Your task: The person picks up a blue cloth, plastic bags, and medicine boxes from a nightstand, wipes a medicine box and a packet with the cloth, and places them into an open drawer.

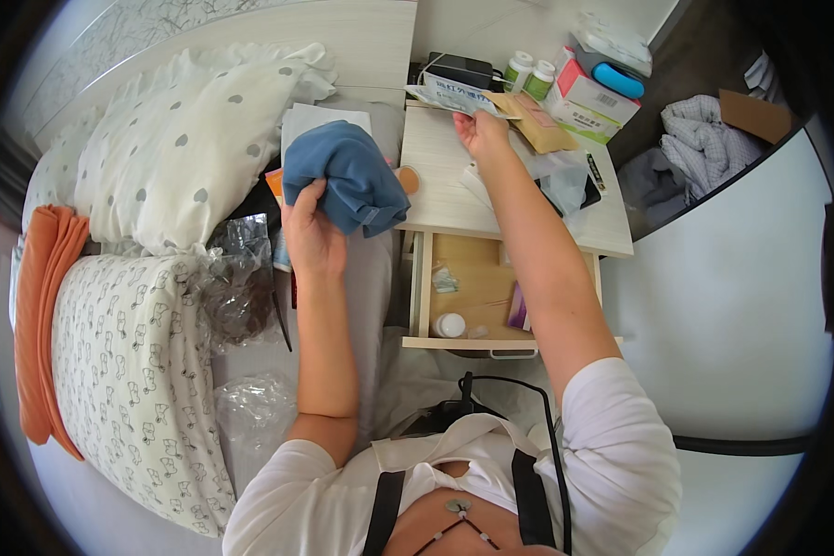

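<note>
Beside the bed, her left hand [310,232] grips a blue cloth [347,176] while the right hand [480,130] pinches a flat packet [454,97] above the nightstand [454,199].

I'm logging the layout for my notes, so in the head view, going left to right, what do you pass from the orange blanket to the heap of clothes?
Orange blanket → dotted pillow → left hand gripping blue cloth → right hand holding flat packet → red and white box → clothes.
</note>
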The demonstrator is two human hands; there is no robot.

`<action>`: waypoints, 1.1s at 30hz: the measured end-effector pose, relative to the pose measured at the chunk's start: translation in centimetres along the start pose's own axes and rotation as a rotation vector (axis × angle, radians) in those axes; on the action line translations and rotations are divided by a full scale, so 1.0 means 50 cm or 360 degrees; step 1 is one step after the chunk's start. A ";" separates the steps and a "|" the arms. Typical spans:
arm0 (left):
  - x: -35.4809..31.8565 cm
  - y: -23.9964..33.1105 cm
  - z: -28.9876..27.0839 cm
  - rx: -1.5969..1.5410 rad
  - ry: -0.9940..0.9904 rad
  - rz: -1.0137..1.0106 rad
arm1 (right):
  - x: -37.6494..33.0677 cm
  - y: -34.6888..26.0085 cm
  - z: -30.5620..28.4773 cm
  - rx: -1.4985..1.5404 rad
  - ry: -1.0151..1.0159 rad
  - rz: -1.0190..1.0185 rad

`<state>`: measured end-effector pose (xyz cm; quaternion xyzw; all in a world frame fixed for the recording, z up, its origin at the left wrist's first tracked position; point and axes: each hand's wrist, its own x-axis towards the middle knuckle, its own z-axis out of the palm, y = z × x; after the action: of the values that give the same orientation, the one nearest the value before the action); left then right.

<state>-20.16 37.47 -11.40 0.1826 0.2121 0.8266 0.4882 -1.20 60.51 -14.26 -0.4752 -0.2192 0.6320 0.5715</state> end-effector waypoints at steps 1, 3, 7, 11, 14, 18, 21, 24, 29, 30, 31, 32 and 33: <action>0.002 0.000 -0.001 -0.0001 0.0001 0.0000 | 0.007 0.000 0.000 0.0006 -0.0023 0.0007; 0.005 -0.001 -0.004 -0.0003 0.0003 0.0005 | 0.016 -0.007 -0.008 0.0040 -0.0018 0.0082; 0.006 0.002 -0.007 -0.0003 0.0023 0.0018 | 0.013 -0.007 -0.025 0.0113 0.0031 0.0182; 0.006 0.005 -0.004 0.0006 0.0020 0.0024 | -0.001 -0.014 -0.035 0.0117 0.0032 0.0204; 0.005 0.005 0.002 0.0002 0.0034 0.0022 | 0.009 -0.019 -0.060 0.0026 -0.0097 0.0255; 0.008 0.006 0.000 0.0008 0.0019 0.0007 | -0.017 -0.030 -0.071 0.0060 -0.0270 0.0310; 0.002 0.007 0.012 0.0092 0.0011 -0.0004 | -0.068 -0.058 -0.083 0.0179 -0.0346 0.0382; -0.009 0.009 0.026 0.0110 -0.0015 -0.0016 | -0.142 -0.078 -0.117 0.0191 -0.0377 0.0313; -0.020 0.003 0.038 0.0217 -0.0079 0.0031 | -0.275 -0.077 -0.224 0.0100 -0.0628 -0.0045; -0.021 -0.001 0.040 0.0266 -0.0093 0.0041 | -0.299 -0.077 -0.245 0.0021 -0.0534 -0.0157; -0.022 -0.005 0.043 0.0312 -0.0107 0.0055 | -0.319 -0.076 -0.264 -0.0062 -0.0443 -0.0270; -0.026 -0.007 0.050 0.0353 -0.0142 0.0050 | -0.337 -0.067 -0.286 -0.0198 -0.0435 -0.0331; -0.035 -0.011 0.061 0.0356 -0.0144 0.0050 | -0.366 -0.060 -0.290 -0.0195 -0.0435 -0.0330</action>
<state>-17.40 36.69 -9.26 0.2763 0.2779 0.7964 0.4607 10.76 40.37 -11.95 -0.3937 -0.3808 0.6137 0.5686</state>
